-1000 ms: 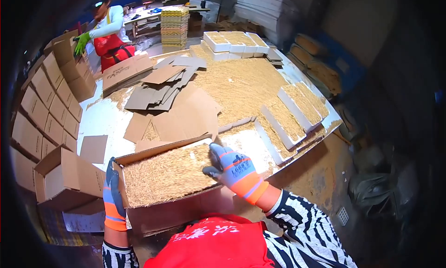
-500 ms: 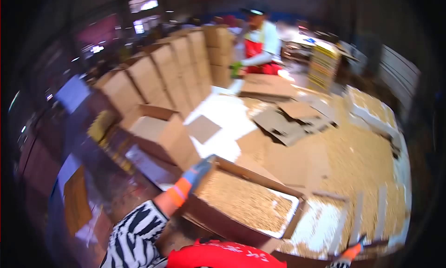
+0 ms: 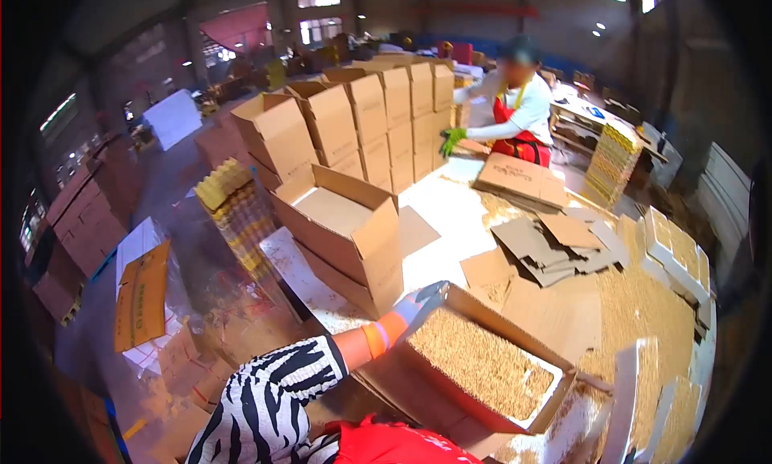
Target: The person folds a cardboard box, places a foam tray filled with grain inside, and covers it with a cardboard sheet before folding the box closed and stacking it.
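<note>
My left hand, in a grey glove with an orange cuff, grips the upper left corner of an open cardboard box. In the box lies a white tray filled with small tan pieces. My right hand is out of view. White-edged trays of the same tan pieces stand to the right of the box. An open carton holding a flat grey-brown sheet stands beyond my left hand.
Tall cartons stand in rows at the back. A co-worker in a red apron with green gloves is beside them. Flat cardboard pieces lie on the table. Yellow stacked trays stand at left.
The view has shifted, so the scene sits further right and lower-left areas show more. My right hand has left the view. My left hand still grips the box corner.
</note>
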A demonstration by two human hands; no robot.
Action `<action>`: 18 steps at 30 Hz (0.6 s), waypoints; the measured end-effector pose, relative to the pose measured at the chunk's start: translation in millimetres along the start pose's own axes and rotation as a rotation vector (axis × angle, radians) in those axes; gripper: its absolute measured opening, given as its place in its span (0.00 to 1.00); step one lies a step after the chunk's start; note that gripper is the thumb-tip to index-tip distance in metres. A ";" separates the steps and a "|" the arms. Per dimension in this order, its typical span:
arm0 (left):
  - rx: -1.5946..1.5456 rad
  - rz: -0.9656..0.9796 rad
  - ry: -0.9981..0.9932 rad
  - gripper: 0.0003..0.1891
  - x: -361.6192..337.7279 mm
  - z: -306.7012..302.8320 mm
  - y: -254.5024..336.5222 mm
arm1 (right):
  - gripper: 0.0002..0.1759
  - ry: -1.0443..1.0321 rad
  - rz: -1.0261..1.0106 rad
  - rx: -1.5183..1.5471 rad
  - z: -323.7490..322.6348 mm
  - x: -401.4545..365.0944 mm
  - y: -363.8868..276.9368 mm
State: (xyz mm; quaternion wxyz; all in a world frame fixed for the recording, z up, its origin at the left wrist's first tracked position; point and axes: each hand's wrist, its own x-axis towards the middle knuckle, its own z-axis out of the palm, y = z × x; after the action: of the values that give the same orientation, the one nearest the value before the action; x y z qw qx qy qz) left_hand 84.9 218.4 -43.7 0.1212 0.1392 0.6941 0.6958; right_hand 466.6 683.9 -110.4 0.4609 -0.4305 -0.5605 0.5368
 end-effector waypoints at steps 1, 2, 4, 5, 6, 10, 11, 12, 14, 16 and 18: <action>-0.152 0.010 -0.007 0.22 11.7 -7.3 -25.4 | 0.24 -0.040 -0.018 0.089 -2.2 -12.2 -17.1; -0.312 0.000 -0.031 0.21 13.3 -0.7 -39.4 | 0.24 -0.091 -0.040 0.178 -3.2 -25.3 -34.3; -0.092 0.026 -0.059 0.21 14.4 1.1 -50.0 | 0.24 -0.228 -0.075 0.311 4.9 -48.2 -67.8; -0.089 0.010 -0.069 0.21 14.3 3.6 -44.8 | 0.23 -0.303 -0.026 0.423 16.1 -61.4 -91.3; -0.284 -0.088 -0.047 0.21 2.6 9.2 -19.9 | 0.22 -0.293 -0.113 0.301 31.2 -76.8 -104.9; -0.044 0.013 -0.068 0.24 -12.3 12.6 10.4 | 0.23 -0.553 -0.278 0.102 91.7 -113.8 -143.5; -0.093 0.004 -0.103 0.24 -10.5 10.8 8.3 | 0.24 -0.563 -0.217 0.125 114.4 -129.5 -163.4; -0.142 -0.006 -0.138 0.24 -8.9 9.5 6.1 | 0.25 -0.573 -0.158 0.147 133.1 -145.5 -179.5; -0.486 -0.114 -0.240 0.23 -6.0 7.1 3.7 | 0.28 -0.627 -0.093 0.044 152.3 -166.4 -196.2; -0.109 0.211 -0.412 0.26 -14.3 -3.8 13.8 | 0.36 -0.660 0.027 0.112 157.4 -176.6 -189.9; -0.114 0.272 -0.457 0.27 -18.0 -10.6 14.8 | 0.37 -0.692 0.061 -0.099 159.6 -183.1 -184.0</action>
State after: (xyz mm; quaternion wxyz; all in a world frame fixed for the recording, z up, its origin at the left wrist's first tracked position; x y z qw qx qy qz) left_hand 98.2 202.0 -29.3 0.1879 0.3774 0.5835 0.6941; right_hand 350.1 462.5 63.5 0.2061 -0.2614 -0.6957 0.6366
